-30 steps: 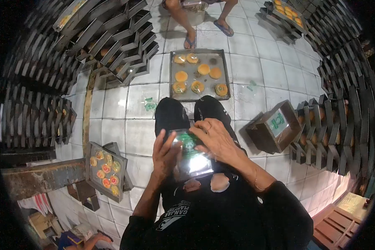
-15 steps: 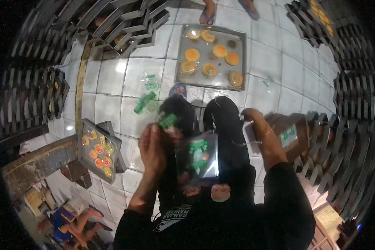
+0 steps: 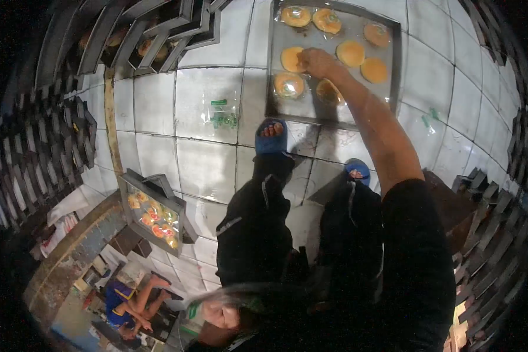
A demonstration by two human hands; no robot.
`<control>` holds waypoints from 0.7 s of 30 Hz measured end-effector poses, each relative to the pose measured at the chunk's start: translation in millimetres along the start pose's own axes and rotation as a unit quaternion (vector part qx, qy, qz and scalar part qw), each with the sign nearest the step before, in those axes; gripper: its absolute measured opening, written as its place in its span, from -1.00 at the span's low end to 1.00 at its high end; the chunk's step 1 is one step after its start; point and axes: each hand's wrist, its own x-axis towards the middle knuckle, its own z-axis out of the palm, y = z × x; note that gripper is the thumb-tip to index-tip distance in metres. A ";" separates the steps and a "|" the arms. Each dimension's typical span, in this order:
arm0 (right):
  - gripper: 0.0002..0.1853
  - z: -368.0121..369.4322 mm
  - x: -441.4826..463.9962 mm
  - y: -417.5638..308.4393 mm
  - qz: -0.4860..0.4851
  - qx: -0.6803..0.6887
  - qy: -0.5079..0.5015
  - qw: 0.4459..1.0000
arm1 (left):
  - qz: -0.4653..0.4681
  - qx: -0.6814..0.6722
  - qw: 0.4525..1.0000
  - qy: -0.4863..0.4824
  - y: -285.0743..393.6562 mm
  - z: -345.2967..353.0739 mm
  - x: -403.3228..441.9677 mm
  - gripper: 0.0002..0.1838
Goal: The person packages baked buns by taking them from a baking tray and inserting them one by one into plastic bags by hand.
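Observation:
My right hand (image 3: 315, 62) reaches into the grey metal tray (image 3: 395, 73) on the floor, its fingers closed at the right edge of a round yellow bun (image 3: 291, 59). Several other buns lie around it, some in clear wrappers, such as the one (image 3: 288, 85) just below. My left hand (image 3: 218, 335) is low in the picture, dark and blurred, against my clothes. Clear plastic with green print (image 3: 192, 311) shows beside it; the fingers cannot be made out.
A smaller tray of wrapped buns (image 3: 152, 217) stands at the left. Clear bags with green print (image 3: 223, 114) lie on the tiles. Stacked dark trays (image 3: 47, 158) line both sides. A person (image 3: 126, 299) sits at the lower left. A brown box (image 3: 446, 205) is beyond my right arm.
My right hand has moved forward from beside my knee to a bun in the tray. My left hand has dropped toward my body. The view has shifted, and the printed plastic has left my lap.

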 end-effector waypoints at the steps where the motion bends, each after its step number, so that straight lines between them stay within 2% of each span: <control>1: -0.65 10.2 15.5 2.9 -0.029 -0.007 0.030 0.999 | -0.004 0.004 1.000 0.004 2.1 -2.2 -0.1 -0.75; 2: -0.65 22.6 28.0 7.7 -0.026 -0.002 0.034 0.999 | -0.007 0.007 1.000 0.005 3.6 -3.7 1.3 -0.75; 4: -0.67 37.8 46.3 10.9 -0.093 -0.030 0.162 0.982 | -0.010 0.014 1.000 0.007 4.9 -5.6 1.6 -0.75; 5: -0.67 41.2 52.8 8.9 -0.090 -0.029 0.169 0.981 | -0.009 0.018 1.000 0.006 4.3 -6.6 2.5 -0.75; 7: -0.62 40.4 48.9 -15.1 0.150 -0.038 0.033 0.987 | -0.010 0.024 1.000 0.005 1.8 -6.3 4.7 -0.75; 8: -0.62 35.1 40.6 -26.3 0.152 -0.037 0.036 0.987 | -0.007 0.028 1.000 0.006 0.6 -6.9 6.5 -0.75; 11: -0.57 6.0 6.5 -66.4 0.129 -0.176 0.064 0.974 | 0.005 0.032 0.999 0.001 -3.3 -8.2 15.4 -0.74; 12: -0.57 33.7 5.6 -48.8 0.076 -0.123 0.112 0.983 | 0.011 0.032 0.999 -0.001 -5.0 -7.3 14.4 -0.74; 14: -0.57 61.1 0.4 -13.4 -0.016 -0.097 0.090 0.991 | 0.030 0.034 0.999 -0.005 -10.7 -1.4 17.1 -0.73; 16: -0.60 20.0 -24.2 -30.4 0.053 0.067 0.026 0.996 | 0.052 0.053 0.997 -0.002 -9.9 11.1 21.4 -0.72; 17: -0.64 -12.7 -50.1 -51.7 0.149 0.255 0.033 0.955 | 0.081 0.104 0.991 0.004 4.7 34.4 29.2 -0.73; 19: -0.59 -48.4 -84.9 -72.4 0.122 0.535 0.035 0.835 | 0.127 0.131 0.983 0.011 25.6 59.9 37.3 -0.73; 20: -0.42 -72.0 -109.1 -87.3 0.191 0.586 0.039 0.786 | 0.081 0.065 0.995 0.006 35.1 67.9 36.6 -0.70; 21: -0.31 -119.2 -152.3 -126.9 0.129 0.691 0.022 0.711 | 0.034 -0.001 0.999 -0.003 43.7 73.5 32.1 -0.66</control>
